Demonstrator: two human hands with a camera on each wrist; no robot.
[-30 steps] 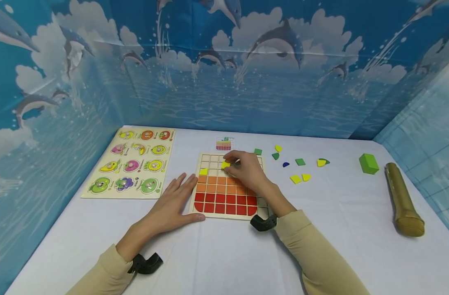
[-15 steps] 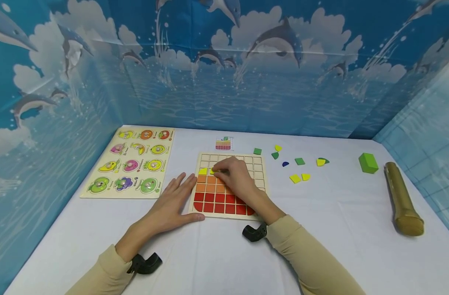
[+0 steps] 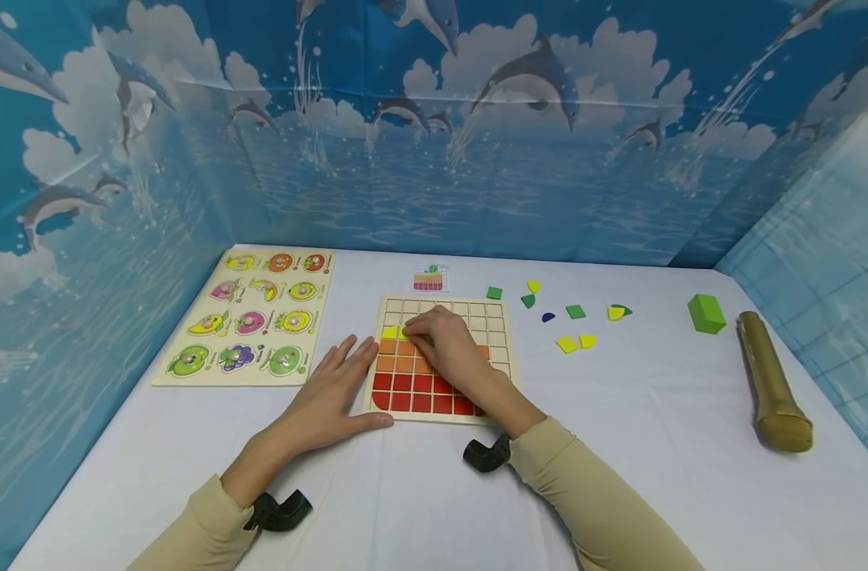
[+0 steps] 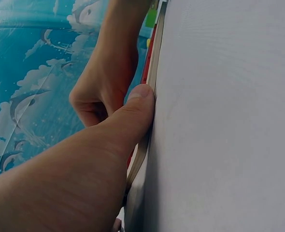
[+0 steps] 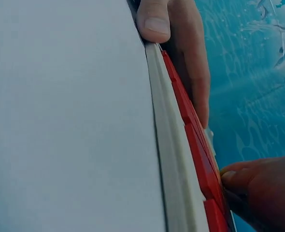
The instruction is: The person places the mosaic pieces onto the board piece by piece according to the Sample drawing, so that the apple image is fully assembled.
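Observation:
The wooden grid board (image 3: 498,323) lies in front of the person, with rows of red tiles (image 3: 411,392) nearest and orange tiles (image 3: 398,356) beyond them. A yellow square tile (image 3: 388,332) fills the leftmost cell of the row above the orange. Beside it, the right hand (image 3: 451,349) pinches another yellow square tile (image 3: 403,333) between thumb and fingertips. Straight fingers of the left hand (image 3: 326,399) rest along the board's left side. In the right wrist view, the left thumb (image 5: 154,21) touches the near corner of the board. The right hand hides part of the middle cells.
A fruit puzzle board (image 3: 248,321) lies to the left. Behind the grid is a small pattern card (image 3: 430,278). Loose yellow tiles (image 3: 567,345), green tiles (image 3: 575,312) and a blue half-round piece (image 3: 548,317) lie right. A green block (image 3: 706,314) and golden microphone-shaped object (image 3: 774,385) stand farther right.
The right hand has moved left and slightly nearer with the yellow tile, from above the upper cells to the cell beside the first yellow tile. The left hand has stayed in place.

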